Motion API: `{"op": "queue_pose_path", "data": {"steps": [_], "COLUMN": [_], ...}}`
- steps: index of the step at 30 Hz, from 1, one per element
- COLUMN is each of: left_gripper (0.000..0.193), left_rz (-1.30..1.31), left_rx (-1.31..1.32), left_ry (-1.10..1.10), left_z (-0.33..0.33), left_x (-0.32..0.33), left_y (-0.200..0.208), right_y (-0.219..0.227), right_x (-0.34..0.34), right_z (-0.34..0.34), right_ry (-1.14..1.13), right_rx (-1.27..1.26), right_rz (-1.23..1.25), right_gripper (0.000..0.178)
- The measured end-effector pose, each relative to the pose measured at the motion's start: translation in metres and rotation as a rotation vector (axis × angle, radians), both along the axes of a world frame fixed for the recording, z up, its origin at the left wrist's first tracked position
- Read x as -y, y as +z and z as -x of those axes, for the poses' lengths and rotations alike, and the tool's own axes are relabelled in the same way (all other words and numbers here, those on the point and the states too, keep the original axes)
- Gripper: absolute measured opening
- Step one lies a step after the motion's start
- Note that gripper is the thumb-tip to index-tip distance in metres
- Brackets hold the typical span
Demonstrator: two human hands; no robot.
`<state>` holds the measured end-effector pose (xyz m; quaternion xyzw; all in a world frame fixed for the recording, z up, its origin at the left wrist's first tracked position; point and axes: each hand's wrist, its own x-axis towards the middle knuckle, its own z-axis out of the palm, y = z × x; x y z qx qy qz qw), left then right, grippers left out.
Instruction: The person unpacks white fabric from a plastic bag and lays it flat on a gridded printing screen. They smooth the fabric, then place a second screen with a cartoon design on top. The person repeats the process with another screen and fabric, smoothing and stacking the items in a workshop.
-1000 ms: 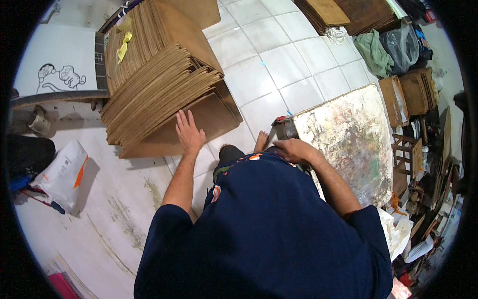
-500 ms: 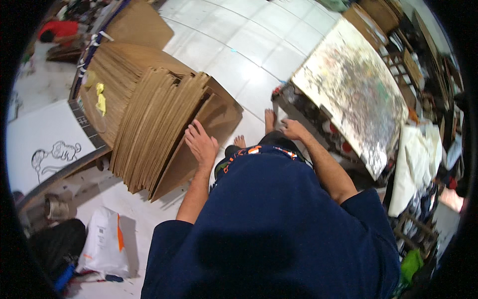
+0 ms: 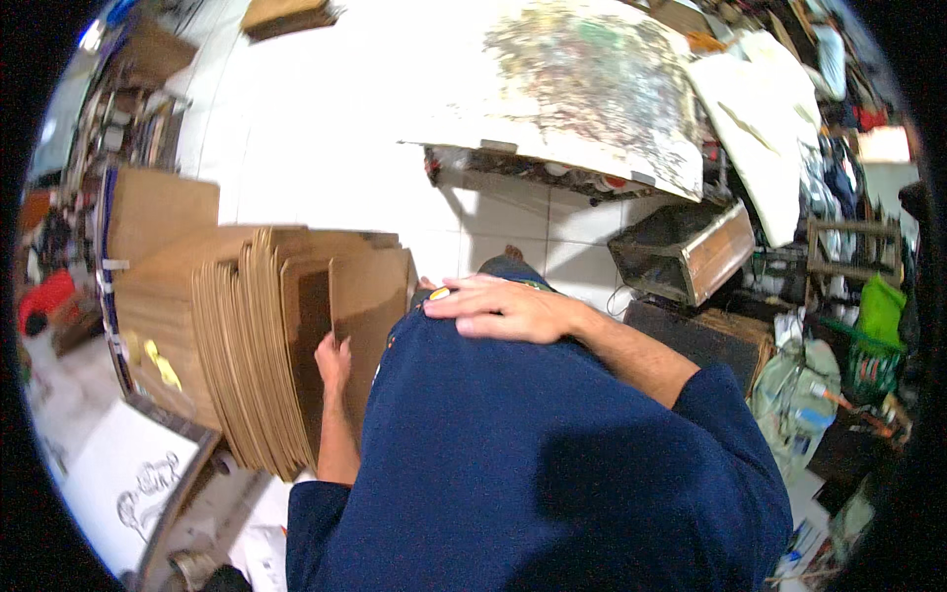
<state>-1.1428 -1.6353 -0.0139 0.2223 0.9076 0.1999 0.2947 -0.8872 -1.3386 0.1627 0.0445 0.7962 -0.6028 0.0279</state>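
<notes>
A thick stack of brown boards (image 3: 247, 365) stands on edge at the left, leaning together. The nearest brown board (image 3: 373, 301) is swung away from the stack, leaving a dark gap behind it. My left hand (image 3: 334, 357) is closed on that board's edge, its thumb up and the other fingers partly hidden. Against the front of my dark blue shirt (image 3: 493, 444) lies my right hand (image 3: 508, 311), flat with fingers stretched out and holding nothing.
A paint-smeared white table (image 3: 592, 99) stands ahead, with an open wooden box (image 3: 681, 252) at its near right. At lower left lies a white sheet with a black line drawing (image 3: 128, 483). A yellow strip (image 3: 161, 363) lies beside the stack. Clutter fills the right side.
The view has turned to the right. My left hand has taken hold of the front board's edge, and that board has come away from the stack. My right hand has moved onto my shirt.
</notes>
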Motion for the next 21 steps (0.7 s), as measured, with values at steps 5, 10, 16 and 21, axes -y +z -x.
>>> {"op": "queue_pose_path", "data": {"steps": [5, 10, 16, 21], "left_gripper": [0.025, 0.021, 0.025, 0.041], "left_rz": [-0.081, -0.492, -0.836, -0.743], "left_rx": [-0.292, -0.379, -0.25, -0.721], "left_ry": [-0.053, -0.037, -0.11, -0.531], "left_z": [0.02, 0.031, -0.079, -0.171], "left_x": [-0.045, -0.145, -0.26, -0.342], "left_y": [0.036, 0.167, 0.287, 0.255], "right_y": [-0.032, -0.033, -0.017, 0.018], "right_x": [-0.072, -0.124, -0.157, -0.196], "right_z": [-0.062, -0.105, -0.106, -0.117], "right_ry": [-0.575, -0.44, -0.317, -0.341], "right_rx": [0.285, 0.287, 0.121, -0.185], "right_rz": [-0.237, -0.009, 0.298, 0.856], "right_gripper": [0.051, 0.054, 0.051, 0.078]}}
